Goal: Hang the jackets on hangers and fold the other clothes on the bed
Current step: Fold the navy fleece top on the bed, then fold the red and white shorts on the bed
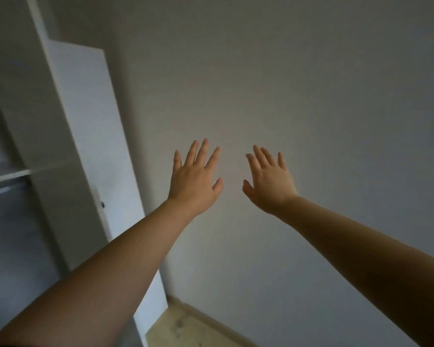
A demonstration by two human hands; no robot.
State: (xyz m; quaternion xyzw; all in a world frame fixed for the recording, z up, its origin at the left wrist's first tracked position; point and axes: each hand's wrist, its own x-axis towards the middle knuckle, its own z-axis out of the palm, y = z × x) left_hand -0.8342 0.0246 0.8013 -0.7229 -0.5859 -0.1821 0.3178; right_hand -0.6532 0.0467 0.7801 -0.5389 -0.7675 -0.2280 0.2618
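So the person has both bare arms stretched out toward a plain grey-white wall [311,96], with the backs of the hands facing the camera. The left hand [194,181] has its fingers straight and fanned wide, thumb out to the side, gripping nothing. The right hand [268,182] is just beside it, not touching. Its fingers are straight too but a bit closer together, the thumb pokes out toward the left hand, and it's not gripping anything either. Can't tell if the palms actually touch the wall or just hover in front of it.

Off to the left there's a white wardrobe [35,121] with its door [90,121] standing open and a shelf [8,175] inside. A small dark knob [102,204] sits on the door's edge. Down at the bottom, a strip of light wooden floor [181,329] meets the wall along a skirting board [211,319]. As for the jackets, the other clothes and the bed, they're outside this view, so where they sit can't be told. The whole frame is kinda soft and dim.
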